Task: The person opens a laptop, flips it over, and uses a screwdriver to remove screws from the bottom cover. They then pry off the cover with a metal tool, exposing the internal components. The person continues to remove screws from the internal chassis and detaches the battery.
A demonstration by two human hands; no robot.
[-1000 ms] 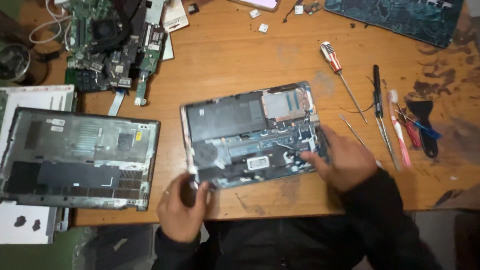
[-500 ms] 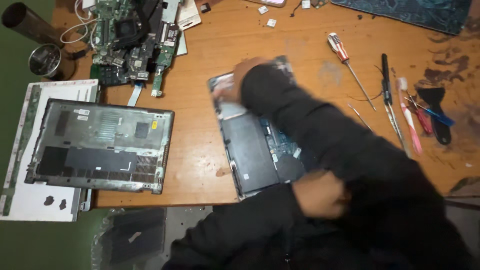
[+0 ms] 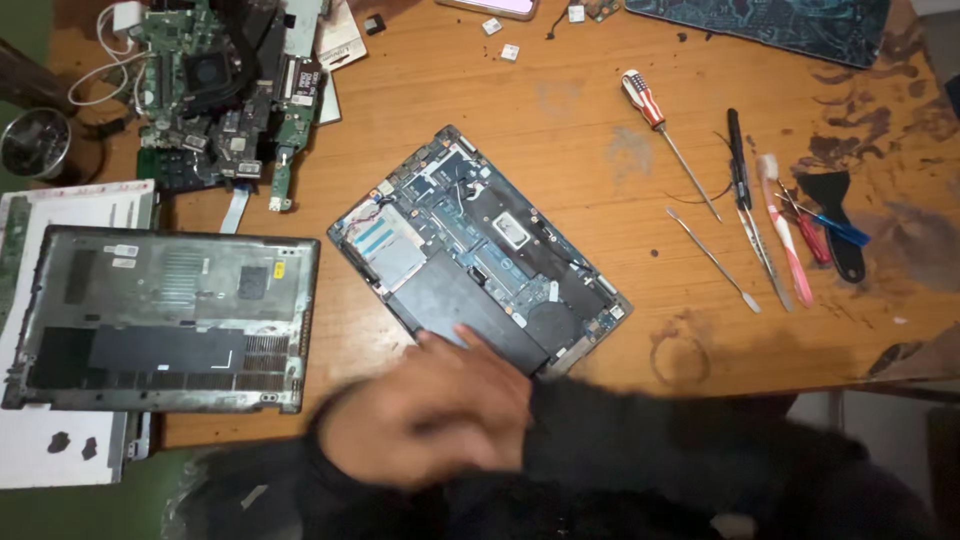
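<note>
Blurred hands point(image 3: 430, 420) meet the opened laptop point(image 3: 478, 250) — innards bare, askew.

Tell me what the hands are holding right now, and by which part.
It cannot be told. One blurred hand lies at the near corner of the opened laptop base, fingertips on its black battery; no grip shows. Which hand this is stays unclear, and no second hand shows.

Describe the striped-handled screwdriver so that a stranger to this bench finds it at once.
Start at the opened laptop lying askew mid-table, then look up and right across bare wood. The screwdriver lies there alone, left of the row of tools. Its stubby red, white and blue striped handle sets it apart from those slimmer tools.
</note>
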